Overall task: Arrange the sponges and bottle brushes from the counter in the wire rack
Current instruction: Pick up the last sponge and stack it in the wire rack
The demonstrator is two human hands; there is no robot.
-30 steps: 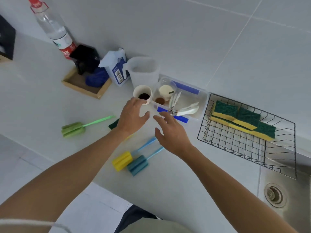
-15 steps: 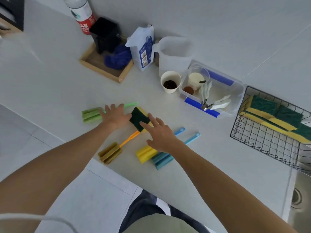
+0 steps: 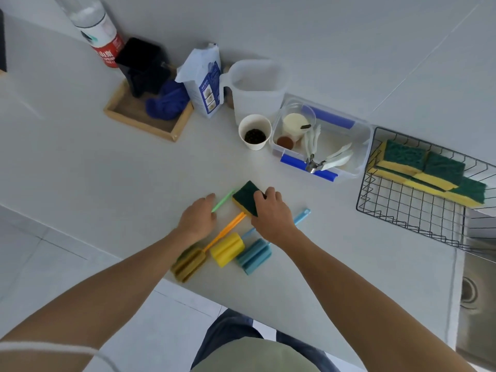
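Note:
My right hand grips a green-and-yellow sponge that rests on the white counter. My left hand is curled over a green bottle brush; only its handle sticks out past the fingers. Below the hands lie three more brushes: an orange-handled one with an olive head, one with a yellow head, and one with a teal head. The black wire rack stands at the right and holds three green-and-yellow sponges along its far side.
A clear plastic box of utensils, a paper cup, a white jug, a paper bag, a wooden tray and a bottle line the wall. A steel sink lies right of the rack. The counter edge runs just under the brush heads.
My right hand has closed on the sponge. My left hand slid right along the green brush and curled over it, hiding its head. The view has shifted closer.

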